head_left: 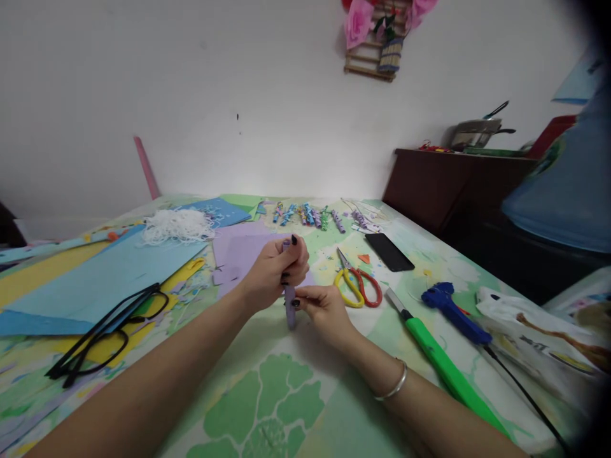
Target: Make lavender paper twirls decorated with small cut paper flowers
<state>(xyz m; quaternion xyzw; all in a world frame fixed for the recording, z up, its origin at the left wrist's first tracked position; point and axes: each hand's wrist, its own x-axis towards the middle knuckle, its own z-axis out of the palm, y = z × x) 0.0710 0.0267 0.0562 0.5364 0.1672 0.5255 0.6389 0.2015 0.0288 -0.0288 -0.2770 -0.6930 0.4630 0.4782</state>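
A thin purple roll, apparently of craft foam or paper (pixel 290 313), stands nearly upright between my two hands, above the flowered tablecloth. My left hand (pixel 282 262) is closed around its upper part, with the top end showing by the thumb. Lower down, my right hand (pixel 324 312) pinches the roll between thumb and fingertips. Behind my hands lies a purple sheet (pixel 238 248). Scissors with one yellow and one red handle (pixel 358 285) rest just beyond my right hand.
Right of my hands lie a black phone (pixel 389 252), a green-handled tool (pixel 439 359) and a blue glue gun (pixel 453 312) with a cord. Black glasses (pixel 114 324), blue sheets (pixel 119 267) and white string (pixel 179 226) are on the left. Several small decorated rolls (pixel 315 217) line the back.
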